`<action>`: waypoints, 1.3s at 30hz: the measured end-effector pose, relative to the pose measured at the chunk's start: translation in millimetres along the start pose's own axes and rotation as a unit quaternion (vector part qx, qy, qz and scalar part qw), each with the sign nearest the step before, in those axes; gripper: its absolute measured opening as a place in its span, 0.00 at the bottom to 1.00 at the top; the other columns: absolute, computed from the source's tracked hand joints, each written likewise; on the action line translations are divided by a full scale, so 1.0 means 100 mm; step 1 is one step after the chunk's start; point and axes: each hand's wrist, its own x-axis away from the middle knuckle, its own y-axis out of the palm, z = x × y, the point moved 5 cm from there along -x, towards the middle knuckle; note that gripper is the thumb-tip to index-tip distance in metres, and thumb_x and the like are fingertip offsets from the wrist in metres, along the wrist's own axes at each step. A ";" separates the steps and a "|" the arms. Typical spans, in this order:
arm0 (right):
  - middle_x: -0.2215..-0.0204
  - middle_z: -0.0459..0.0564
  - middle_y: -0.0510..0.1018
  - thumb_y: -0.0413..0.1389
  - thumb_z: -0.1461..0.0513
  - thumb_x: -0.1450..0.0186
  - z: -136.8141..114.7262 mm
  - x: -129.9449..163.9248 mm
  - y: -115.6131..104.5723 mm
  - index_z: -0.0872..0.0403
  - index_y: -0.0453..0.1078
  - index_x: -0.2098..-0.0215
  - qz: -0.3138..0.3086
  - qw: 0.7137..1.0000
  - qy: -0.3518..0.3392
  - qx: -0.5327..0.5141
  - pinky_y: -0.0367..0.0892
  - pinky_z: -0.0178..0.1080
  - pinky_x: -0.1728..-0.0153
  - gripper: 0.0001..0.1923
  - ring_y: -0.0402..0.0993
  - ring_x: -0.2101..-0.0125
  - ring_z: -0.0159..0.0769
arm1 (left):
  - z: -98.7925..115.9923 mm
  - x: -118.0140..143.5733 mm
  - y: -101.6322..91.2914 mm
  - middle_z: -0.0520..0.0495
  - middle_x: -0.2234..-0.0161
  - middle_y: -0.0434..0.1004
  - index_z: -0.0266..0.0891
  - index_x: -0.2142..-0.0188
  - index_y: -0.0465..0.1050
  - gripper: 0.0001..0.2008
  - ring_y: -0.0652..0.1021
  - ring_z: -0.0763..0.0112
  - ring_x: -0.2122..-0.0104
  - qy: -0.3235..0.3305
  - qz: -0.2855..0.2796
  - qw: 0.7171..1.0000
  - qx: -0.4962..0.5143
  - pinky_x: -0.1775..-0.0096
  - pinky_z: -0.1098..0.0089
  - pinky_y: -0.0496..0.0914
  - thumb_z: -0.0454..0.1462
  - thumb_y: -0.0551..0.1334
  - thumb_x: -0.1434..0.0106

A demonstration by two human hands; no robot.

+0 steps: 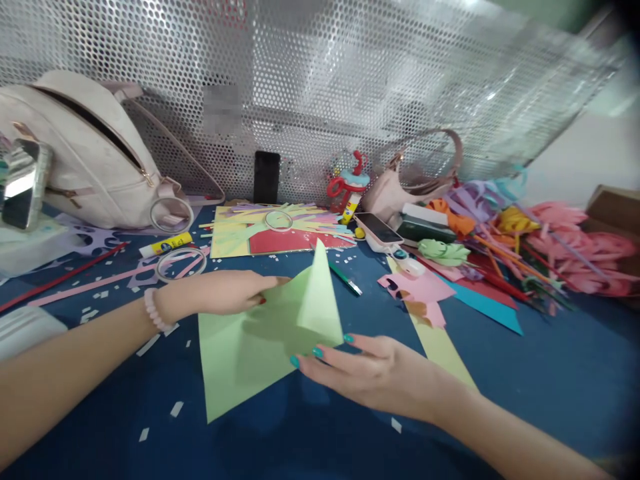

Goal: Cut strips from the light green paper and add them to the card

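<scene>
At table centre the left hand (220, 293) pins the green paper (250, 353) from 10 o'clock, right hand (370, 370) fingertips pinching its raised flap — uneven pressure likely skews the crease.

Your left hand (225, 291): fingertips go under the raised flap of the green paper (260, 347), so you can't see the grip there. Your right hand (373, 370): palm side hidden, contact with the sheet's edge only visible at the nails. Both forearms cut off by the bottom edge. The label on the mesh panel (223, 110) is blurred out, unreadable. The shiny object (23, 183) far left is cropped and smeared. The cardboard box (617, 207) is clipped at right, and that top corner is dark and soft.
</scene>
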 end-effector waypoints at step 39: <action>0.69 0.53 0.77 0.47 0.72 0.34 -0.08 -0.23 0.19 0.57 0.72 0.64 -0.049 0.991 0.037 -0.116 0.66 0.41 0.64 0.12 0.72 0.66 0.37 | 0.52 0.91 0.60 0.40 0.46 0.70 0.36 0.48 0.69 0.15 0.69 0.55 0.45 0.160 0.057 0.980 -0.099 0.45 0.54 0.65 0.39 0.53 0.31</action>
